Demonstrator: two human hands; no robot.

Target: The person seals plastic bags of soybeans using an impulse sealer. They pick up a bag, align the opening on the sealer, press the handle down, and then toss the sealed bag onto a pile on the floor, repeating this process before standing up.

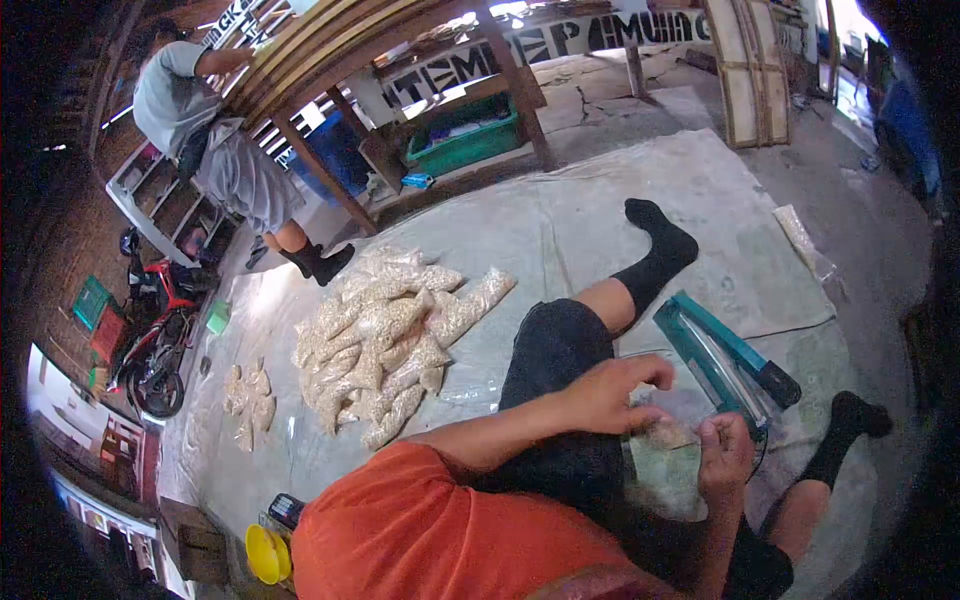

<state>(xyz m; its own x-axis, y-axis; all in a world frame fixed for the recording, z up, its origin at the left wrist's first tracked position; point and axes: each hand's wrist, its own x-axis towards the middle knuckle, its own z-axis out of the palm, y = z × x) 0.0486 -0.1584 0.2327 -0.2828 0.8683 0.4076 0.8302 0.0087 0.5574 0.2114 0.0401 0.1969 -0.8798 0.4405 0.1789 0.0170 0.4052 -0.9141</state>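
My left hand (622, 395) is over my lap, its thumb and fingers apart and curved, with nothing clearly held. My right hand (725, 452) has its fingers pinched together beside the near end of the teal sealer. What they grip is too small to name. Between both hands there is a faint, see-through plastic piece (683, 405), partly blurred. The long teal sealer (712, 352) lies on the sheet between my legs, its upper arm raised at an angle.
Bulging clear bags of pale beans (375, 335) are piled on the floor sheet (590, 215), with a smaller group (250, 400) farther left. Another person (215, 130) stands at a wooden rack. A green crate (465, 145), a red motorcycle (165, 320) and a yellow bowl (267, 553) also show.
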